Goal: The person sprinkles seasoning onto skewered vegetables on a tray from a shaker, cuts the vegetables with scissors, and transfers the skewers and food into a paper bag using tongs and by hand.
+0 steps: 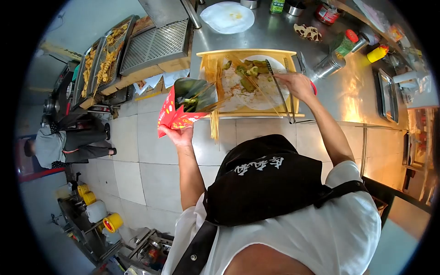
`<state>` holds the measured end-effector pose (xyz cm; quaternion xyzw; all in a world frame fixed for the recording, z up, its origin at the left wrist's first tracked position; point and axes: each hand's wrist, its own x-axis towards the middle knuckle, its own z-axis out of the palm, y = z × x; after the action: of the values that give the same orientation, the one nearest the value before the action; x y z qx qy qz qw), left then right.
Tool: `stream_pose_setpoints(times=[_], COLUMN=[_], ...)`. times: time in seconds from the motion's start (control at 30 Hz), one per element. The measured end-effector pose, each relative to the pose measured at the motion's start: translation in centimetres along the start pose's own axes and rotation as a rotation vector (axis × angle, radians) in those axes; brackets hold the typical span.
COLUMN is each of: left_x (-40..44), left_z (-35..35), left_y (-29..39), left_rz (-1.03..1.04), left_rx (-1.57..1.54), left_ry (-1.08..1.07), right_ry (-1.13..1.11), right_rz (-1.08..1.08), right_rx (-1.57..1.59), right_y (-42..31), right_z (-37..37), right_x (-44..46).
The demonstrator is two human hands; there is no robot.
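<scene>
My left hand (180,136) holds a red paper bag (172,114) from below; its dark open mouth shows green food and thin wooden sticks poking out to the right. My right hand (298,85) is at the right side of a wooden tray (250,52), closed on metal tongs (278,94). The tongs lie slanted, with their far ends near the food. Inside the tray, a white plate (277,68) carries green and brown skewered food (250,72). A bundle of thin sticks (213,68) stands at the tray's left side, some hanging over its near edge.
Fried food trays (110,59) and a perforated metal rack (156,46) are at the upper left. A white round sheet (227,17), shaker (330,65) and yellow bottle (377,54) stand on the steel counter (321,107). Another person (50,142) is at the far left.
</scene>
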<state>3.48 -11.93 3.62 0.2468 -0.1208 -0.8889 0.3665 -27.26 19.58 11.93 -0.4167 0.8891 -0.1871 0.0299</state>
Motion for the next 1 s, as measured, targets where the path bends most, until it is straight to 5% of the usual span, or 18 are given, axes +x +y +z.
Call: stream_pose_setpoints(times=[0.2,0.53,0.73,1.0], left_x=[0.8,1.3,1.2,0.7], left_z=[1.1,2.8,3.8,4.6], left_y=[-0.5,-0.7,-0.5,-0.2], left_rz=[-0.003,0.038,0.013,0.158], left_rx=[0.013,0.057,-0.002,0.106], left_ry=[0.054,-0.042,-0.123,-0.126], right_ry=[0.195,0.152,0.190,0.041], right_rz=[-0.147,-0.444,-0.716,-0.745], right_rx=[0.117,-0.043,-0.332,-0.177], right_y=[-0.3,-6.5,-11.0,-18.2], right_z=[-4.0,-14.8,-14.2,-7.7], right_x=[-0.1,0.0,1.4,1.4])
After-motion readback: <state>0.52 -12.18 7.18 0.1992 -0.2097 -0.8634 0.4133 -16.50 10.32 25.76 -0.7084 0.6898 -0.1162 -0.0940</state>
